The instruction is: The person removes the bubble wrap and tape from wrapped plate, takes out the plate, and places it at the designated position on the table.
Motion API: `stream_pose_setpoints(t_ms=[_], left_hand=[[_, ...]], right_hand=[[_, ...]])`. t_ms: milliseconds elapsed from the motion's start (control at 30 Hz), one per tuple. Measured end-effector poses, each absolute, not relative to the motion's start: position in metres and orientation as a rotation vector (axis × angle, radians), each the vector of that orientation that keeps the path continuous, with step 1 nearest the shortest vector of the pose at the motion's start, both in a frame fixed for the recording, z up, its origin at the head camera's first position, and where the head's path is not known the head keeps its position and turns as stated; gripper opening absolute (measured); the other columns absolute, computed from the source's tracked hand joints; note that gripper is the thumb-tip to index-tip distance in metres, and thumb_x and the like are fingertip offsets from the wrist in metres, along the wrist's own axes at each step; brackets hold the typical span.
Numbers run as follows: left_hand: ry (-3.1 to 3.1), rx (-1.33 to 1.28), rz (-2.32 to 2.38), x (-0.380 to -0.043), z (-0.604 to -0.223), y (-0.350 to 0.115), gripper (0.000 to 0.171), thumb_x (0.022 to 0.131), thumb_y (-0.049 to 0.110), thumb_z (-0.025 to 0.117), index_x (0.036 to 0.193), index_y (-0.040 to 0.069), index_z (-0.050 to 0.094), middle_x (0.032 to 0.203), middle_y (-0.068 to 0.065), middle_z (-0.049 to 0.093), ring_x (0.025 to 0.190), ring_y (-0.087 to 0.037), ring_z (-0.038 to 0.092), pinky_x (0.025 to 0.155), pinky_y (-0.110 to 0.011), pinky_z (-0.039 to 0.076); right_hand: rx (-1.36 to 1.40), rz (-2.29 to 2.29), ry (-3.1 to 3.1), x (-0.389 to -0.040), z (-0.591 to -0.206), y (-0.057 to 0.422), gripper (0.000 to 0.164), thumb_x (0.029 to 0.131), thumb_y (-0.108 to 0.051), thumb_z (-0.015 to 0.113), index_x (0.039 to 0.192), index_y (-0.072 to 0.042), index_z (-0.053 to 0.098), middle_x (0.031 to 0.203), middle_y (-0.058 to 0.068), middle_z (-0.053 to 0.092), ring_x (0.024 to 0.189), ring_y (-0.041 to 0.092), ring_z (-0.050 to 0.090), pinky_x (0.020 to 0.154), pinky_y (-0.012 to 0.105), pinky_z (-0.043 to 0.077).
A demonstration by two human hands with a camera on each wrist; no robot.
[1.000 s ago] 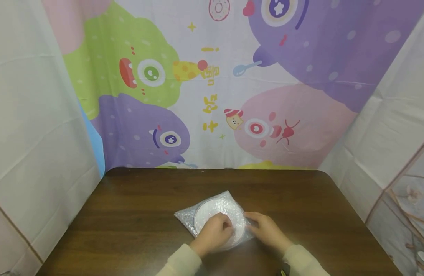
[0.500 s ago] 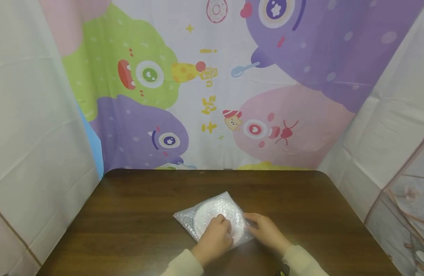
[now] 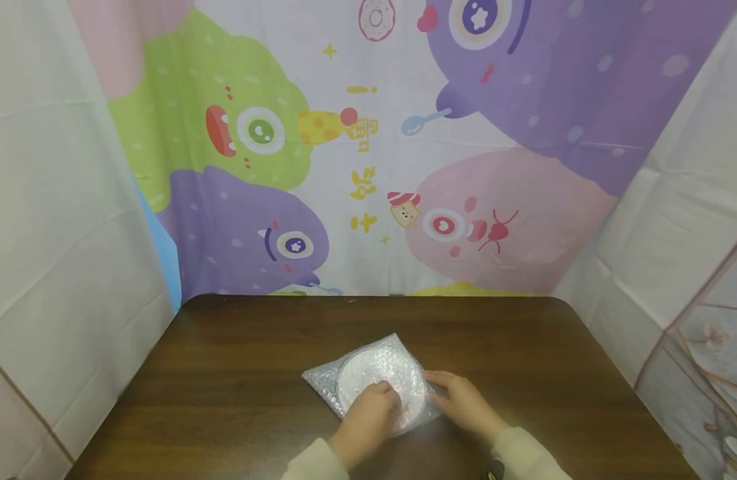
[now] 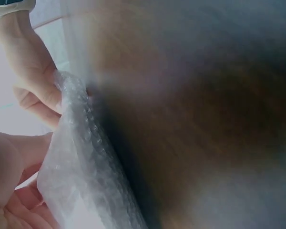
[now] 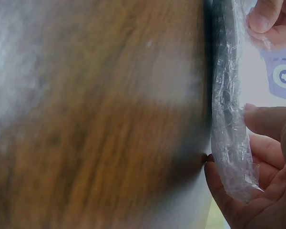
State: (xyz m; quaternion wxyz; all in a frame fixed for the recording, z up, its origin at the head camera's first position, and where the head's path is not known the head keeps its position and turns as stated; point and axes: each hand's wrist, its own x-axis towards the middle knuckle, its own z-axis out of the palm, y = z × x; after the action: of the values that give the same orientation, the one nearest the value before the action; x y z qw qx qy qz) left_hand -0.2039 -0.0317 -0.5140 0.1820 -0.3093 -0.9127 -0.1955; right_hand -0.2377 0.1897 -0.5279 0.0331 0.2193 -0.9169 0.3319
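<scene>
A bubble-wrap pouch (image 3: 331,377) lies on the brown table, with a flat, round white disc (image 3: 368,373) showing through it. My left hand (image 3: 368,417) is over the front of the disc, its fingers curled. Thumb and finger of that hand pinch a bit of the plastic film (image 5: 264,42), seen at the top of the right wrist view. At the pouch's right edge, my right hand (image 3: 467,403) grips the bubble wrap (image 5: 229,119), thumb on top and a finger underneath. In the left wrist view the right hand (image 4: 35,71) holds the far corner of the wrap.
The dark wooden table (image 3: 236,347) reaches back to a cloth curtain (image 3: 368,267) with cartoon figures. Pale hanging sheets (image 3: 56,233) close in both sides. A small black and yellow object (image 3: 494,471) shows beside the right sleeve at the front.
The left hand has shifted slightly toward the front of the disc, fingers still curled. The right hand keeps its grip on the pouch's right edge, and the pouch stays in place.
</scene>
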Motion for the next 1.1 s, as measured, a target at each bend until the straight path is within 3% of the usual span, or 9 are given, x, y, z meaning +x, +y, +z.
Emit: stream_pose_setpoints(t_ms=[500, 867, 1100], left_hand=[[-2.610, -0.767, -1.098, -0.212, -0.496, -0.046, 0.006, 0.089, 0.007, 0.068, 0.084, 0.010, 0.068, 0.089, -0.001, 0.073, 0.084, -0.012, 0.069, 0.073, -0.021, 0.057], [-2.548, -0.526, -1.554, -0.225, -0.487, -0.056, 0.009, 0.093, 0.013, 0.066, 0.088, 0.008, 0.071, 0.086, -0.002, 0.072, 0.081, -0.009, 0.064, 0.076, -0.022, 0.055], [-2.369, -0.335, -1.946, -0.237, -0.471, -0.065, 0.013, 0.092, 0.010, 0.066, 0.092, -0.003, 0.069, 0.088, -0.017, 0.070, 0.075, -0.005, 0.060, 0.069, -0.018, 0.056]], right_hand=[[0.703, 1.056, -2.825, -0.242, -0.532, 0.192, 0.039, 0.089, -0.012, 0.069, 0.126, -0.003, 0.065, 0.129, 0.014, 0.066, 0.121, 0.034, 0.061, 0.102, 0.053, 0.048], [0.689, 1.077, -2.837, -0.242, -0.533, 0.192, 0.039, 0.089, -0.013, 0.069, 0.126, -0.003, 0.065, 0.129, 0.013, 0.066, 0.122, 0.033, 0.061, 0.103, 0.053, 0.047], [0.691, 1.088, -2.845, -0.241, -0.531, 0.193, 0.040, 0.090, -0.013, 0.068, 0.128, -0.002, 0.063, 0.130, 0.015, 0.064, 0.122, 0.037, 0.059, 0.103, 0.055, 0.046]])
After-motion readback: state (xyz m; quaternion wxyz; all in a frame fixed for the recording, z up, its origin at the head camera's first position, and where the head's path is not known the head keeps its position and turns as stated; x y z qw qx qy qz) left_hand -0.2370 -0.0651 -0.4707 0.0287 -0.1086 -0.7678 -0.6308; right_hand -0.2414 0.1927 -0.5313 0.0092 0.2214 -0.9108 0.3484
